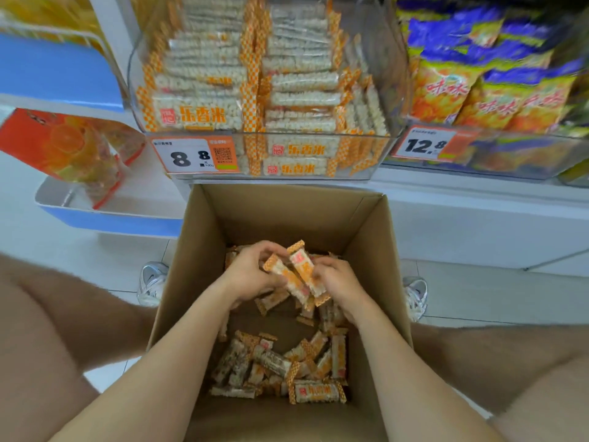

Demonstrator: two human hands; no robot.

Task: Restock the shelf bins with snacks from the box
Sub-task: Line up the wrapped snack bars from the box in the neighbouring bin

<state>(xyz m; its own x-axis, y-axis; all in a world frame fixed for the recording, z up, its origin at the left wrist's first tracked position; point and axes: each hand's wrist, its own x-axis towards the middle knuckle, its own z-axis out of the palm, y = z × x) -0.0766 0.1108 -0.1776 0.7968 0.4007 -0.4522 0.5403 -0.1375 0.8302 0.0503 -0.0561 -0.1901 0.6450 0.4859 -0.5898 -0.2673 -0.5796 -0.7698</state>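
Inside the open brown cardboard box (366, 237), loose orange-and-white wrapped snack bars (280, 368) cover the floor. Above them, the left hand (251, 272) and right hand (338, 282) together grasp two held bars (296, 272), long axes slanting far-left. The clear plastic shelf bin (387, 74) lies directly beyond the box's far wall, about equally near both hands.

Cardboard box (204, 250) open, orange-white snack bars (277, 368) loose on its bottom; two, maybe three, raised tilted. Clear shelf bin (392, 59) stacked near full.

Matt brown cardboard box (204, 250), glossy plastic snack wrappers (296, 275), clear shiny plastic bin (382, 100), glossy floor tiles (478, 298)
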